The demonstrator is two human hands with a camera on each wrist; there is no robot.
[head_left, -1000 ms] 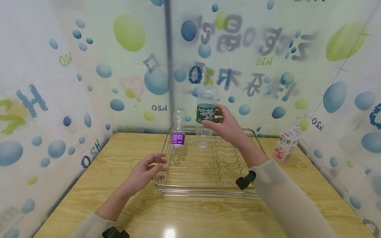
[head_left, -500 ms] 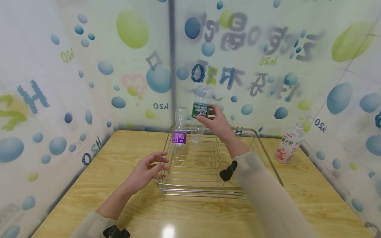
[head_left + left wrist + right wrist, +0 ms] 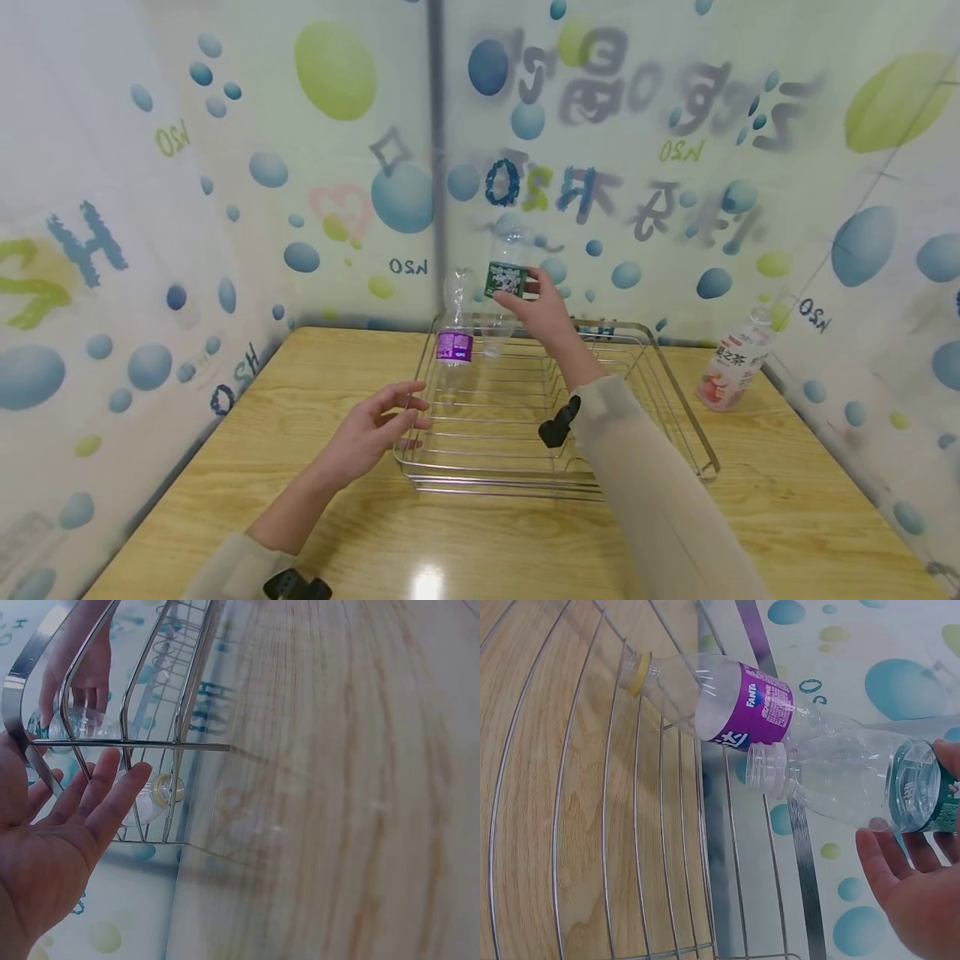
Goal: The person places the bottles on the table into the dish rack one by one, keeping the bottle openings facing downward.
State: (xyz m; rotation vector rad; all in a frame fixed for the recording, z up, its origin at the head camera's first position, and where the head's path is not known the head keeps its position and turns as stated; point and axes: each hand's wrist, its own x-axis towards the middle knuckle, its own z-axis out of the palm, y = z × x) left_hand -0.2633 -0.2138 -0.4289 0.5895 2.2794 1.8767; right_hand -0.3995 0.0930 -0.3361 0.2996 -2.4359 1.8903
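Observation:
In the head view, my right hand (image 3: 542, 312) grips a clear plastic bottle with a green label (image 3: 506, 280). The bottle is upside down, its open neck pointing into the wire dish rack (image 3: 684, 400). A clear Fanta bottle with a purple label (image 3: 454, 346) leans neck down at the rack's back left; the right wrist view shows a yellow ring on its neck (image 3: 640, 673). My left hand (image 3: 367, 437) is at the rack's left side. Its fingers extend loosely against the side wires in the left wrist view and hold nothing.
A pink-labelled drink bottle (image 3: 735, 362) stands on the wooden table (image 3: 360, 542) right of the rack. Wavy wire dividers fill the rack's right part, partly behind my right arm. A patterned curtain (image 3: 330, 142) closes off the back and sides.
My right hand has moved left and slightly back with the green-labelled bottle, closer to the Fanta bottle. The left hand stays beside the rack. The head view has shifted slightly.

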